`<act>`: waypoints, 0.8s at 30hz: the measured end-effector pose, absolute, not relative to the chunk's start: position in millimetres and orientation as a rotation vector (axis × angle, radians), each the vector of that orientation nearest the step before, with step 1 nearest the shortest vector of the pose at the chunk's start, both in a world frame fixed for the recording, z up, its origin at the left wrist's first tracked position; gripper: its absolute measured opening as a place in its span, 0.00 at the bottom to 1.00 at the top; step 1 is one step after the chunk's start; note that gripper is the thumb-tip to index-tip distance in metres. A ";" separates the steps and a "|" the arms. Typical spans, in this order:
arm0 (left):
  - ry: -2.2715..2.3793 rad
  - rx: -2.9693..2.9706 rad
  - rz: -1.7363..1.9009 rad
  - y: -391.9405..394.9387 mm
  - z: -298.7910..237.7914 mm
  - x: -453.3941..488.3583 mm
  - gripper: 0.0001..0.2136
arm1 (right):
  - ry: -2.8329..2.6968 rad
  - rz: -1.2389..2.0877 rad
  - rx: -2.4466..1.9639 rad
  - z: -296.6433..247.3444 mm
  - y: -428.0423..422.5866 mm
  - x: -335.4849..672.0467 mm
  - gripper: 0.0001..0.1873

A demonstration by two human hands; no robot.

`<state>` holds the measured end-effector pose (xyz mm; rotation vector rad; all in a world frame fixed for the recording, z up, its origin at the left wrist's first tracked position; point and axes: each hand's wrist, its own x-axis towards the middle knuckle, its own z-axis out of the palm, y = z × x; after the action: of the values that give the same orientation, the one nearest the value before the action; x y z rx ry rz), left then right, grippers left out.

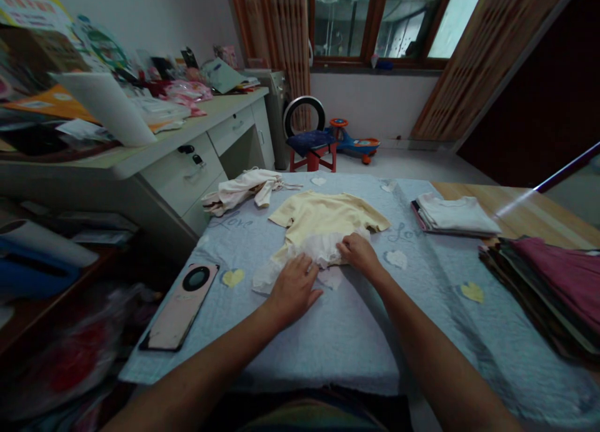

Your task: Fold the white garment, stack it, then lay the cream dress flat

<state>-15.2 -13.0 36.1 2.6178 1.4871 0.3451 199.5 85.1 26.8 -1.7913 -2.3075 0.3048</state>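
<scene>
A small pale yellow dress with a white frilly hem lies flat on the light blue quilted cloth. My left hand rests flat on the left part of the white hem, fingers stretched out. My right hand lies on the right part of the hem, fingers curled down onto the frill; whether it pinches the fabric I cannot make out.
A phone lies at the cloth's left edge. A crumpled cream garment sits at the far left, folded white clothes at the far right, a dark stack with maroon fabric at right. A cluttered desk stands left.
</scene>
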 end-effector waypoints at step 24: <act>1.852 2.151 0.531 54.2 37.2 -46.2 0.11 | -2.283 0.418 -1.484 30.9 89.2 199.0 0.13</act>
<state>-46.2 54.2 37.2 2.1510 1.8518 0.5314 199.0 89.2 30.9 -1.4837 -2.2830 0.4182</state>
